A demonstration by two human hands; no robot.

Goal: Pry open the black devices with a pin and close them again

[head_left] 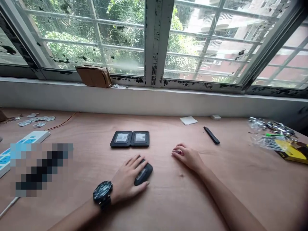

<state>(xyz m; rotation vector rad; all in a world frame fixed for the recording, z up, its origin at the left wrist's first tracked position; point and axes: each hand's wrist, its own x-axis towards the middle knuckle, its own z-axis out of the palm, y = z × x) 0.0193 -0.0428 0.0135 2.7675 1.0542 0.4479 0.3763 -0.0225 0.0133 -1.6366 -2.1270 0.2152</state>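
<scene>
A black rounded device [143, 173] with a pale label lies on the table under my left hand [128, 176]. The fingers of that hand rest over its far side and top, and the thumb lies along its near side. To the right, my right hand [190, 157] rests on the table with curled fingers. Something small, reddish and shiny shows at its fingertips, too small to name. Beyond my left hand two flat black square devices, a left one [121, 139] and a right one [140, 139], lie side by side with white labels facing up.
A black strip [211, 135] and folded white paper [188, 120] lie at the back right. Plastic bags of metal parts [271, 126] and a yellow box [292, 152] sit far right. A white power strip [36, 137] stands left, near a blurred-out patch. A cardboard piece [94, 76] leans at the window.
</scene>
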